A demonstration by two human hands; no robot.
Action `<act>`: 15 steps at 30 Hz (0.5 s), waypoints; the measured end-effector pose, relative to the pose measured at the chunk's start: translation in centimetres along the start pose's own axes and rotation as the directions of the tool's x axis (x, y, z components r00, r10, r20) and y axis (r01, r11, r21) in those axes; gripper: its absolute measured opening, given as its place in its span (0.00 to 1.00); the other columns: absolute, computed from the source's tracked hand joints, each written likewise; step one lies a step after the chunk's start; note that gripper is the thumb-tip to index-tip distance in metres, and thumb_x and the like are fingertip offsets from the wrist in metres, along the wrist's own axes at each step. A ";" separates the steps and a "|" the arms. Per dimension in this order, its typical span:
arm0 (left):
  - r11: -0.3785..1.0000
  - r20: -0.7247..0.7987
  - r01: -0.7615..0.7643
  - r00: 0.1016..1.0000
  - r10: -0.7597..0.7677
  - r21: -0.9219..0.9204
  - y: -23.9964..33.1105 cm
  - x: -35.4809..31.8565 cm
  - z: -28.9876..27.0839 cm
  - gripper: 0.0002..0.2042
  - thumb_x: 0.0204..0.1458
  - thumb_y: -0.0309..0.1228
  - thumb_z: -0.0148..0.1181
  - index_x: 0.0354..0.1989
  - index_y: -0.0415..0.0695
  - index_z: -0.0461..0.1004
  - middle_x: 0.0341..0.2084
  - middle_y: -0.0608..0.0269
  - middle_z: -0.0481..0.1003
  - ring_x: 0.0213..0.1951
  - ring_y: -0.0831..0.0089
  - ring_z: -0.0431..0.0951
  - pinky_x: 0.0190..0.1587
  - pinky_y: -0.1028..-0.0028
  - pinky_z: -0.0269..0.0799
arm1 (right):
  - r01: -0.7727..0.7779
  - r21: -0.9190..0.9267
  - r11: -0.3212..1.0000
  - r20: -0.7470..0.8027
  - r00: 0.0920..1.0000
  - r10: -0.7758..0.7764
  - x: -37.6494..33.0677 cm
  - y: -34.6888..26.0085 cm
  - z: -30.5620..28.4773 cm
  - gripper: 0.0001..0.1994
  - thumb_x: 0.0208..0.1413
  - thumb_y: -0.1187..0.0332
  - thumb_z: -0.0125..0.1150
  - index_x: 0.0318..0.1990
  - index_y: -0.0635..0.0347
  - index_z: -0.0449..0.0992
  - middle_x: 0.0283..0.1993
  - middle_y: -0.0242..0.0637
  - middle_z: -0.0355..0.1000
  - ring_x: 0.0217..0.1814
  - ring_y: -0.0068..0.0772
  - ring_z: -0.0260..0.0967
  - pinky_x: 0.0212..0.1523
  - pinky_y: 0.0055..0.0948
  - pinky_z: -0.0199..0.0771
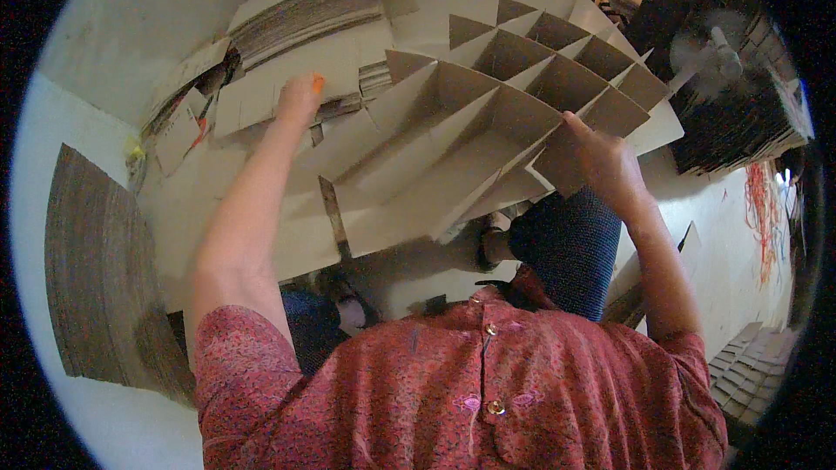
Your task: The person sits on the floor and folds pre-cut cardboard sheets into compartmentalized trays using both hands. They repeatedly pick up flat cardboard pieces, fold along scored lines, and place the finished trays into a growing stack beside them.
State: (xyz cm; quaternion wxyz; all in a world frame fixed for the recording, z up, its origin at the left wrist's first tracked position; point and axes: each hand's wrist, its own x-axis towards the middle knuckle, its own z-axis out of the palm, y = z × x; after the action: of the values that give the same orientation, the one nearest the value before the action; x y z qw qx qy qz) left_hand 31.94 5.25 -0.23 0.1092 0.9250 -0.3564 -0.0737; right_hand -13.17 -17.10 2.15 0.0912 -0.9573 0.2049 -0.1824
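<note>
A cardboard divider grid (496,80) of interlocked pieces stands tilted over the work table, its square cells opening upward. My right hand (603,164) grips its near right corner, thumb along the top edge of one panel. Out to the left, my left hand (300,100) is closed over a stack of flat cardboard pieces (248,109). Something orange (319,83) shows at its fingertips; whether it is worn or held I cannot tell. What the left fingers hold, if anything, is hidden.
Tall stacks of cardboard sheets (305,22) fill the back left. Another stack (104,270) leans at the far left. A fan (718,57) stands at the right before more stacked cardboard (740,130). Red strings (759,213) hang at the right. A dark strip (331,209) lies on the table.
</note>
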 end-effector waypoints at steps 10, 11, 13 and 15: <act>0.983 -0.281 -0.119 0.947 0.154 0.137 0.2 0.1 1.4 0.11 0.49 0.35 0.59 0.40 0.46 0.78 0.29 0.50 0.77 0.36 0.54 0.76 0.42 0.60 0.70 | 0.121 0.092 0.988 -0.343 0.936 -0.083 0.5 -5.9 -2.5 0.21 0.51 0.71 0.59 0.55 0.60 0.67 0.43 0.47 0.70 0.41 0.51 0.70 0.40 0.38 0.72; 0.988 -0.268 -0.132 0.952 0.148 0.075 -0.2 0.4 1.1 0.11 0.49 0.35 0.59 0.39 0.47 0.78 0.28 0.51 0.77 0.35 0.56 0.76 0.41 0.61 0.70 | 0.140 0.124 0.982 -0.343 0.935 -0.090 0.3 -6.2 -2.6 0.21 0.51 0.72 0.59 0.54 0.61 0.67 0.42 0.47 0.70 0.41 0.50 0.70 0.40 0.37 0.72; 0.988 -0.248 -0.150 0.960 0.134 -0.047 -1.8 0.7 0.3 0.09 0.50 0.36 0.59 0.37 0.49 0.80 0.26 0.53 0.78 0.33 0.60 0.77 0.39 0.64 0.70 | 0.184 0.190 0.964 -0.347 0.931 -0.109 0.2 -6.7 -2.8 0.20 0.51 0.73 0.60 0.53 0.61 0.68 0.42 0.46 0.70 0.41 0.47 0.71 0.40 0.35 0.72; 0.961 -0.290 -0.213 0.944 0.157 -0.175 -3.0 0.2 -1.1 0.09 0.51 0.36 0.58 0.37 0.49 0.80 0.26 0.55 0.78 0.31 0.65 0.76 0.36 0.68 0.69 | 0.211 0.296 0.932 -0.342 0.934 -0.103 0.4 -7.5 -2.7 0.20 0.51 0.73 0.60 0.53 0.62 0.68 0.43 0.45 0.72 0.41 0.42 0.72 0.39 0.32 0.73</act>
State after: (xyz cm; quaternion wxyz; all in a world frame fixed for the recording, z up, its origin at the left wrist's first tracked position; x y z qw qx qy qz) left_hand 34.29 7.44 0.04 0.2582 0.8724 -0.4140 0.0294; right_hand -11.14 -10.82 6.63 0.1996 -0.8996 0.1058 -0.3737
